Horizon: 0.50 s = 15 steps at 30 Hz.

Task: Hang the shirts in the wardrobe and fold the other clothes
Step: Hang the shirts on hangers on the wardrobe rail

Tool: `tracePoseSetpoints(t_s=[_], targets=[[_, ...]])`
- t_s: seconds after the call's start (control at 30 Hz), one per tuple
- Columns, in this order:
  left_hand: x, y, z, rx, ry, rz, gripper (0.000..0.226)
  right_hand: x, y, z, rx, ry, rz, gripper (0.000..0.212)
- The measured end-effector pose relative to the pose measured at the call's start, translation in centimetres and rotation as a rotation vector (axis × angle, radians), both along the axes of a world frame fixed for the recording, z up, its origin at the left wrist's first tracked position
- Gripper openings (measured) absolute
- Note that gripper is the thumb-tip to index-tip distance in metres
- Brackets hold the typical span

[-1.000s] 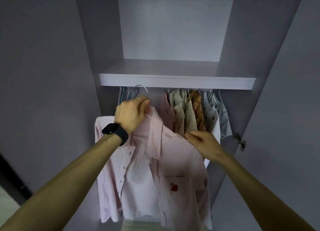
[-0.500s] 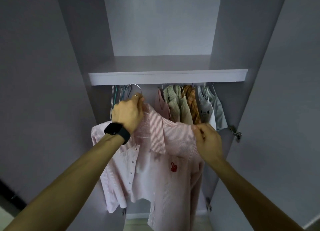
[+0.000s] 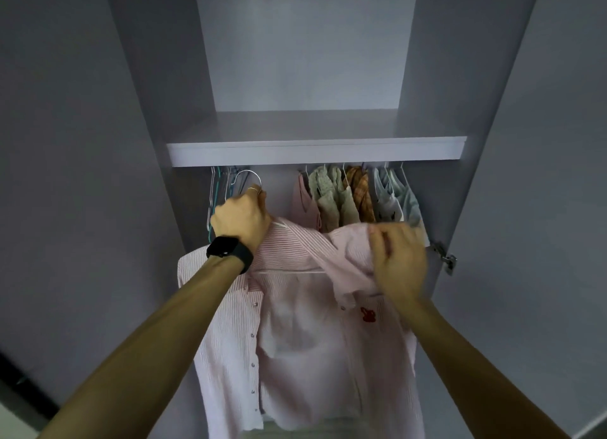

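A pink striped shirt (image 3: 295, 333) with a small red emblem on the chest hangs open on a wire hanger (image 3: 248, 177) in front of the wardrobe. My left hand (image 3: 241, 220), with a black watch on the wrist, grips the hanger at its neck, the hook rising just under the shelf. My right hand (image 3: 399, 261) pinches the shirt's right shoulder fabric and lifts it. The rail itself is hidden behind the shelf edge.
A grey shelf (image 3: 315, 149) spans the wardrobe above the hanging space. Several empty hangers (image 3: 218, 195) hang at the left. Several garments (image 3: 354, 198) hang at the right: pink, green floral, orange plaid, pale ones. A door hinge (image 3: 446, 258) juts out at the right.
My left hand has raised the hanger a little toward the rail. My right hand has moved right and lifted the shoulder fabric, bunching it. The camera has tilted down.
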State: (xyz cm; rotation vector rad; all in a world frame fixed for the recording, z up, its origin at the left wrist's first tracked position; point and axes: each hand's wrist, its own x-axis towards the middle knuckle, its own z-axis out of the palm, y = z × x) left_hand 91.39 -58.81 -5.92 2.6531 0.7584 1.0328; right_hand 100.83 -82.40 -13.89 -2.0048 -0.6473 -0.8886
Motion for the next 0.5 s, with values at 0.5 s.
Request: tracePoseSetpoints(t_s=[0.5], targets=[[1.3,-2.1,-0.4,-0.046,0.007,-0.114,0.023,-0.5,1.9,0.9,-0.512,0.279,0.173,0.058]])
